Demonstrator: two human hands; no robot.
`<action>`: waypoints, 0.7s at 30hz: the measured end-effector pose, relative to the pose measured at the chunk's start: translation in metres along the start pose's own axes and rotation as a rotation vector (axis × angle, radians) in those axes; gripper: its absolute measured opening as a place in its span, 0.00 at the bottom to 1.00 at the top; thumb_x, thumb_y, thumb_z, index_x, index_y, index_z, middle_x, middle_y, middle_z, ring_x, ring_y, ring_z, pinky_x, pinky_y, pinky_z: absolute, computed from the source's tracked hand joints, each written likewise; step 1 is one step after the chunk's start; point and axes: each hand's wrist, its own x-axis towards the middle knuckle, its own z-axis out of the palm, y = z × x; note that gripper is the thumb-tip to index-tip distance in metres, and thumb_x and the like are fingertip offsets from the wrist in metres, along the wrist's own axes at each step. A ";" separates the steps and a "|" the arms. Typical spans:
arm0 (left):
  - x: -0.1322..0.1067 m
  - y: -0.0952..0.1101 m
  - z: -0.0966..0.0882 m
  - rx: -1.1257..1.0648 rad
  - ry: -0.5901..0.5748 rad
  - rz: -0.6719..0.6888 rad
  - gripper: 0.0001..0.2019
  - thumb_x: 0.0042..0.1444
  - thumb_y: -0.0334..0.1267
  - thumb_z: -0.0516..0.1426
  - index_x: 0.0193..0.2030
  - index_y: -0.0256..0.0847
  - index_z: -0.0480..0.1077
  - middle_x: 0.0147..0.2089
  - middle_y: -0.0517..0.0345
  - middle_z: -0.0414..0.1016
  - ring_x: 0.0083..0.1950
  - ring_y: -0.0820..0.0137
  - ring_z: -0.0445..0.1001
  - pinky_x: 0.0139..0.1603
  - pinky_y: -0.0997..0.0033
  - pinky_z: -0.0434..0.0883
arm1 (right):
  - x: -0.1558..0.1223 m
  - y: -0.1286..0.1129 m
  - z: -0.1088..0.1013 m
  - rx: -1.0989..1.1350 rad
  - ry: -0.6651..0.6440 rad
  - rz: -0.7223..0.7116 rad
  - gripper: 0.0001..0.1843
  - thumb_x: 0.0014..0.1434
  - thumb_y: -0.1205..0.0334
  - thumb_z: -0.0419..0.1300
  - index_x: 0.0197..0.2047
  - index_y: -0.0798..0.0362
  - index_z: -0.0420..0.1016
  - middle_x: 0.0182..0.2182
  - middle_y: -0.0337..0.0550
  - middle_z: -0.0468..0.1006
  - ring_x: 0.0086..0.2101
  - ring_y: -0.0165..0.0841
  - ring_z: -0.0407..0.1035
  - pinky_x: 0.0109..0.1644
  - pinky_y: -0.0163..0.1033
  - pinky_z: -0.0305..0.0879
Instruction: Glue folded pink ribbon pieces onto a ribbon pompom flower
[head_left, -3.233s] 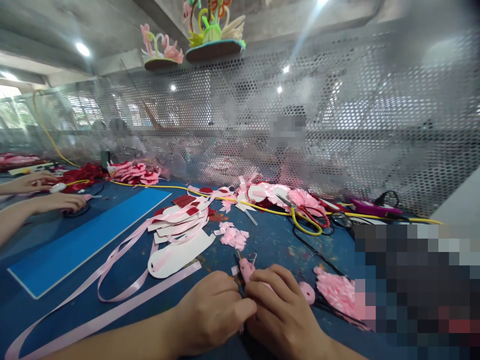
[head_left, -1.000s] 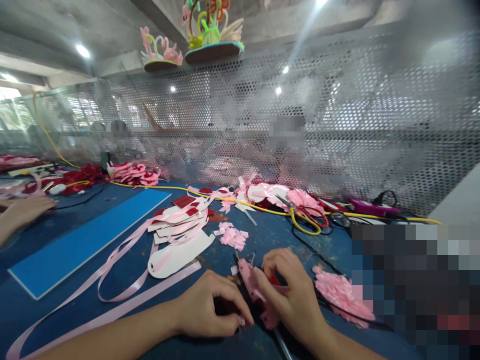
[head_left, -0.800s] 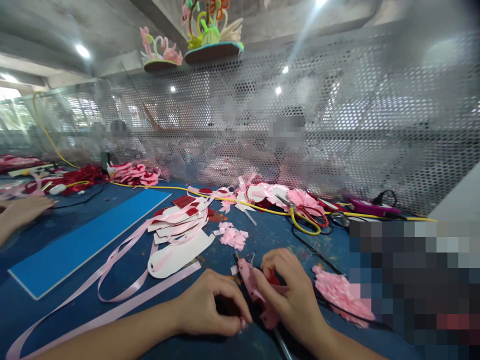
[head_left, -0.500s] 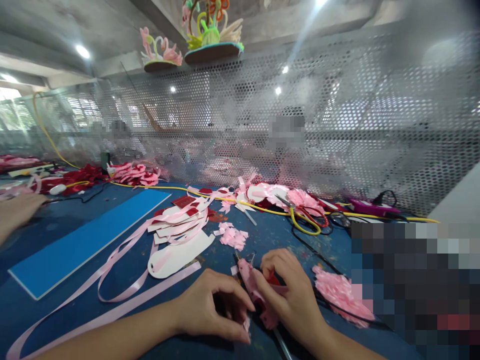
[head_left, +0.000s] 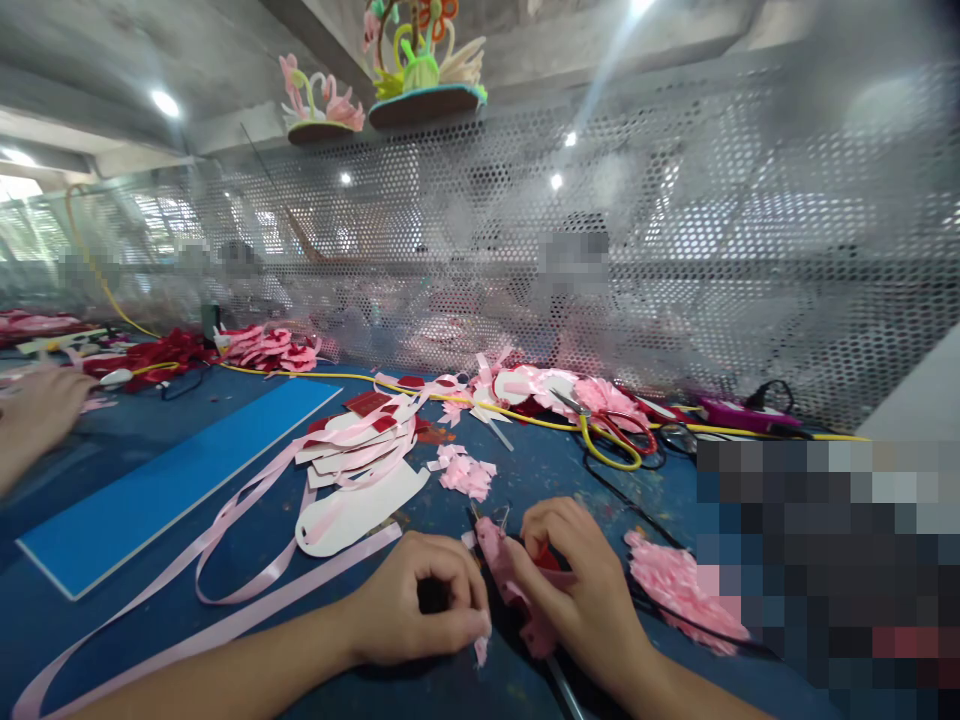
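My right hand is wrapped round a pink glue gun with a red trigger, its nozzle pointing away from me and a clear glue stick out of its back. To its left, my left hand pinches a small piece of pink ribbon between thumb and fingertips. Just beyond the nozzle lies a little heap of cut pink ribbon pieces. White card cutouts with long pink ribbons lie beyond my left hand. Right of the glue gun rests a ruffled pink ribbon piece.
A blue board lies at the left, near another person's hand. Yellow-handled scissors and pink ribbon work sit by a yellow cord. Behind stands a perforated metal panel. The right edge is pixelated.
My left hand's fingers have closed from a looser curl into a pinch on the pink ribbon piece. My right hand and the glue gun stay put. The other person's hand has shifted slightly.
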 end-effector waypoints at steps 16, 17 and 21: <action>0.000 -0.010 0.003 -0.338 0.111 -0.320 0.08 0.43 0.33 0.65 0.29 0.34 0.71 0.25 0.57 0.76 0.24 0.76 0.73 0.26 0.80 0.68 | -0.001 0.001 0.001 -0.004 0.004 -0.004 0.13 0.58 0.64 0.55 0.24 0.51 0.56 0.25 0.37 0.67 0.29 0.31 0.62 0.33 0.37 0.56; 0.000 -0.011 0.002 -0.333 0.117 -0.327 0.09 0.42 0.35 0.66 0.29 0.34 0.72 0.24 0.57 0.76 0.24 0.76 0.73 0.25 0.80 0.68 | -0.002 0.001 0.001 -0.006 0.000 -0.001 0.14 0.58 0.64 0.55 0.24 0.51 0.56 0.25 0.37 0.67 0.29 0.31 0.61 0.33 0.37 0.56; 0.001 -0.010 -0.001 -0.153 0.058 -0.208 0.10 0.49 0.41 0.61 0.26 0.35 0.76 0.24 0.54 0.76 0.26 0.72 0.72 0.28 0.77 0.67 | -0.003 0.001 0.000 0.007 -0.012 0.007 0.14 0.59 0.64 0.56 0.24 0.51 0.55 0.25 0.37 0.66 0.29 0.31 0.61 0.34 0.37 0.55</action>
